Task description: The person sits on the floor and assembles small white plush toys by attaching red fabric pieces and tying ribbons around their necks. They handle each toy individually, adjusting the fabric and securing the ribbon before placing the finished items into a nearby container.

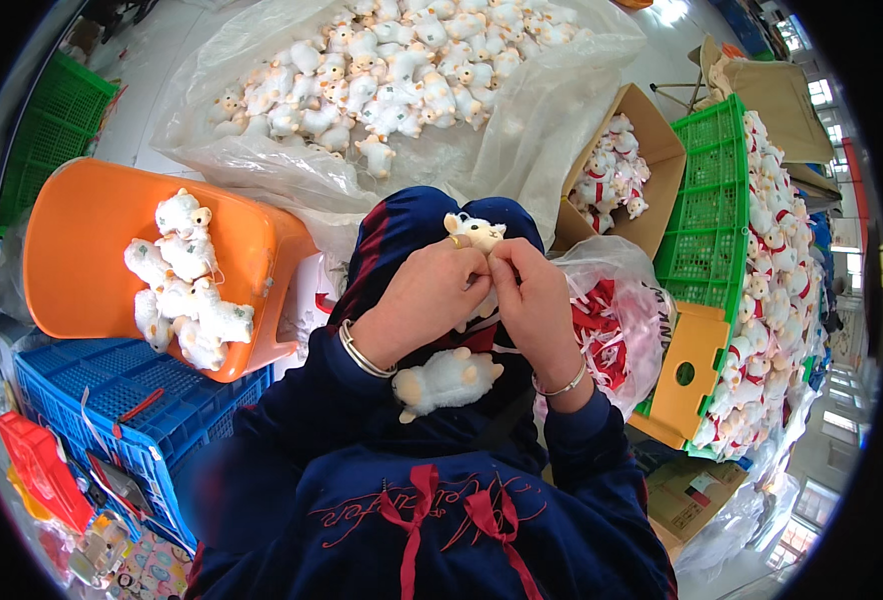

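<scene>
Above my lap, a small white plush animal [477,232] with a cream muzzle faces up and away from me, its head showing beyond my fingers. My left hand [432,292] is closed on its near side, thumb and forefinger pinched together. Right beside it, my right hand [539,300] pinches at the toy's neck, fingertips almost meeting the left ones. Whatever fine thing may be between the fingertips is hidden. A second white plush animal [449,383] lies on its side in my lap, just below my wrists.
Several plush toys [187,280] sit on an orange chair [72,250] at left, beside blue crates [142,390]. Ahead, a plastic sheet [212,110] holds a large heap. At right are a bag of red ribbons [602,335], a cardboard box [667,160] and a green crate [702,220] near red-ribboned toys.
</scene>
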A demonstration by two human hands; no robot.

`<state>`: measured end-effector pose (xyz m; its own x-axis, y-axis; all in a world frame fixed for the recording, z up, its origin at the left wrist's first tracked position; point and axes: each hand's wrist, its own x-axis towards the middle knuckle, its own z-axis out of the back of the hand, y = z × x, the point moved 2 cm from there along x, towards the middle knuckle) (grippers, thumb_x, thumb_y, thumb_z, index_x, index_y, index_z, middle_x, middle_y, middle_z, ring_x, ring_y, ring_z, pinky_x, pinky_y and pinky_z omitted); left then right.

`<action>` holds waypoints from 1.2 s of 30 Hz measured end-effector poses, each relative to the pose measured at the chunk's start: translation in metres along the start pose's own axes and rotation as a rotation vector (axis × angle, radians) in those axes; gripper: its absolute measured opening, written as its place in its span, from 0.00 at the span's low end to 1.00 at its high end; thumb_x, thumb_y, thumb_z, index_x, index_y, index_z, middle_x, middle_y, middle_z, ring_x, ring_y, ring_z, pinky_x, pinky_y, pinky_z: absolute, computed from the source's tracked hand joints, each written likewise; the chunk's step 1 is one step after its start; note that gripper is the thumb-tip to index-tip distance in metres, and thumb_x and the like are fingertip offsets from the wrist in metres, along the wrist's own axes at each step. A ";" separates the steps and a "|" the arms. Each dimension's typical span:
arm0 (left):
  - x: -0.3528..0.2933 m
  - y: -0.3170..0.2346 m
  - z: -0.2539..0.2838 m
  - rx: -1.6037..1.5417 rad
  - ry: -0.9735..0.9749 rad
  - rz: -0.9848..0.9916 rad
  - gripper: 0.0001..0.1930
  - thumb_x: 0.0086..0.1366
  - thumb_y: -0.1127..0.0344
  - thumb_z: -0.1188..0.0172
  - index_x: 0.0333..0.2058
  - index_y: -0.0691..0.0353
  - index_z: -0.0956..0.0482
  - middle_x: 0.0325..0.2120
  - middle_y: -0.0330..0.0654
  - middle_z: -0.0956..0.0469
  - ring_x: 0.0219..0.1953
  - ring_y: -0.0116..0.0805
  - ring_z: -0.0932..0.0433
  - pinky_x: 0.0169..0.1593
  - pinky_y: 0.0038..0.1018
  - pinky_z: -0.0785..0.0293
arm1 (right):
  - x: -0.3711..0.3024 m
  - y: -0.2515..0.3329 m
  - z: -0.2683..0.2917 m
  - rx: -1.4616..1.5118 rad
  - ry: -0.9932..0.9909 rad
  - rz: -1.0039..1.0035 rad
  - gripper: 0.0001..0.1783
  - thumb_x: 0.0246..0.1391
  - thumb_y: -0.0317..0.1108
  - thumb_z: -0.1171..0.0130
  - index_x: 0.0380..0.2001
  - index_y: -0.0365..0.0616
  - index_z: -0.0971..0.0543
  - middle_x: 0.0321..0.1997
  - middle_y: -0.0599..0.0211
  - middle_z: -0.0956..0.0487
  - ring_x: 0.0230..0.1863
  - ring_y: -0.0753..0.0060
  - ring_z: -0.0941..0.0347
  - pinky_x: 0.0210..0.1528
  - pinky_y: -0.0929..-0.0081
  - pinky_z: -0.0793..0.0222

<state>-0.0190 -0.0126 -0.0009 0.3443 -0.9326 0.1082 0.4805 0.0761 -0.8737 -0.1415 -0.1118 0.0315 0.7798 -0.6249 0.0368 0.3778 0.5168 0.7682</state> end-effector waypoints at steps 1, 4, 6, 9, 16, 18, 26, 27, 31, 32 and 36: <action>0.000 -0.001 -0.001 0.020 -0.009 0.042 0.07 0.63 0.68 0.35 0.34 0.68 0.17 0.30 0.47 0.19 0.31 0.48 0.21 0.38 0.37 0.25 | -0.001 -0.001 -0.001 -0.025 -0.013 0.046 0.05 0.65 0.29 0.43 0.38 0.40 0.21 0.36 0.51 0.19 0.36 0.46 0.21 0.38 0.59 0.27; -0.002 -0.001 0.005 -0.137 0.009 0.189 0.08 0.66 0.68 0.36 0.36 0.68 0.16 0.27 0.44 0.19 0.29 0.36 0.21 0.36 0.31 0.24 | -0.001 -0.008 -0.005 -0.016 -0.025 0.136 0.04 0.64 0.27 0.42 0.39 0.39 0.20 0.36 0.54 0.19 0.37 0.51 0.20 0.39 0.63 0.26; -0.002 0.005 0.008 -0.300 0.061 0.271 0.09 0.68 0.68 0.37 0.38 0.68 0.15 0.27 0.42 0.18 0.30 0.28 0.22 0.37 0.26 0.25 | 0.001 -0.015 -0.005 0.068 0.004 0.172 0.04 0.63 0.26 0.40 0.40 0.38 0.19 0.36 0.57 0.20 0.36 0.56 0.21 0.39 0.67 0.26; 0.001 0.022 0.012 -0.450 0.159 0.299 0.09 0.70 0.67 0.39 0.40 0.68 0.16 0.28 0.38 0.19 0.32 0.20 0.24 0.38 0.22 0.26 | 0.005 -0.025 -0.002 0.234 0.098 0.218 0.05 0.61 0.24 0.38 0.40 0.38 0.19 0.35 0.61 0.20 0.34 0.63 0.22 0.39 0.72 0.27; 0.003 0.030 0.011 -0.509 0.172 0.184 0.09 0.69 0.67 0.40 0.36 0.69 0.19 0.23 0.36 0.23 0.27 0.21 0.29 0.33 0.25 0.29 | 0.017 -0.023 0.013 0.260 0.311 0.218 0.03 0.59 0.23 0.37 0.36 0.38 0.18 0.36 0.65 0.19 0.34 0.70 0.24 0.38 0.76 0.28; 0.004 0.031 0.011 -0.507 0.203 0.200 0.09 0.70 0.67 0.41 0.37 0.68 0.19 0.25 0.35 0.23 0.29 0.20 0.29 0.34 0.23 0.29 | 0.019 -0.020 0.017 0.260 0.349 0.163 0.03 0.59 0.23 0.36 0.36 0.37 0.17 0.35 0.65 0.19 0.33 0.72 0.24 0.38 0.77 0.28; 0.004 0.030 0.014 -0.471 0.246 0.234 0.08 0.71 0.68 0.42 0.36 0.67 0.20 0.27 0.31 0.25 0.31 0.17 0.31 0.37 0.20 0.31 | 0.021 -0.014 0.018 0.155 0.389 0.060 0.04 0.58 0.25 0.35 0.36 0.38 0.19 0.32 0.65 0.19 0.32 0.73 0.23 0.37 0.75 0.27; 0.004 0.030 0.014 -0.471 0.241 0.228 0.08 0.71 0.68 0.42 0.36 0.67 0.20 0.27 0.31 0.25 0.31 0.17 0.32 0.36 0.20 0.31 | 0.021 -0.012 0.017 0.124 0.377 0.066 0.04 0.58 0.25 0.35 0.36 0.38 0.20 0.32 0.64 0.19 0.32 0.71 0.23 0.37 0.74 0.26; 0.004 0.027 0.017 -0.470 0.236 0.225 0.08 0.71 0.67 0.41 0.36 0.68 0.20 0.27 0.30 0.25 0.31 0.17 0.32 0.36 0.20 0.31 | 0.020 -0.008 0.017 -0.016 0.321 0.190 0.06 0.57 0.27 0.34 0.36 0.39 0.20 0.31 0.59 0.20 0.32 0.58 0.21 0.35 0.68 0.26; 0.004 0.027 0.018 -0.471 0.239 0.229 0.08 0.71 0.67 0.41 0.36 0.68 0.20 0.27 0.30 0.24 0.31 0.17 0.32 0.36 0.20 0.31 | 0.020 -0.009 0.016 -0.055 0.304 0.244 0.06 0.56 0.27 0.34 0.36 0.40 0.20 0.31 0.58 0.21 0.33 0.54 0.21 0.35 0.66 0.25; 0.003 0.030 0.014 -0.514 0.209 0.223 0.07 0.72 0.68 0.40 0.37 0.66 0.19 0.27 0.30 0.23 0.29 0.16 0.30 0.33 0.18 0.31 | 0.020 -0.012 0.012 -0.141 0.215 0.442 0.06 0.55 0.28 0.34 0.33 0.41 0.21 0.30 0.59 0.22 0.33 0.52 0.22 0.34 0.62 0.25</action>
<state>0.0082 -0.0079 -0.0203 0.2009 -0.9674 -0.1541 -0.0547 0.1460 -0.9878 -0.1368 -0.1376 0.0306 0.9599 -0.2017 0.1948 0.0407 0.7877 0.6147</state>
